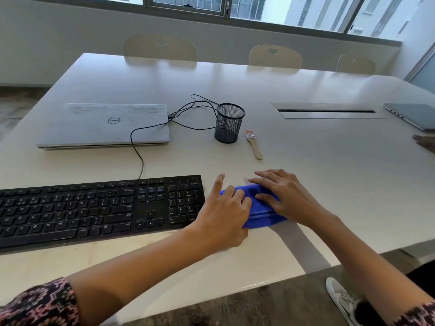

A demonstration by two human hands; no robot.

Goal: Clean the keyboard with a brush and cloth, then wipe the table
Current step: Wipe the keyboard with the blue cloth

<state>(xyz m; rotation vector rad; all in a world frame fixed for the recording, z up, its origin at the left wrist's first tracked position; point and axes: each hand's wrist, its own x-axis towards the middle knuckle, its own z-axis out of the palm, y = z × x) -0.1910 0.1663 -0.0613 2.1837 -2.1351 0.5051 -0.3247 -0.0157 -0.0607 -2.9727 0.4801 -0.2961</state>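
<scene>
A folded blue cloth lies on the pale table, just right of the black keyboard. My left hand grips the cloth's left end with curled fingers, index finger pointing up. My right hand rests flat on top of the cloth's right part, fingers spread and straight. A small wooden-handled brush lies loose on the table beyond the hands, next to a black mesh cup.
A closed silver laptop sits behind the keyboard, black cables trailing from it. A cable slot and a second laptop lie at the far right, near another person's hand. Chairs line the far edge.
</scene>
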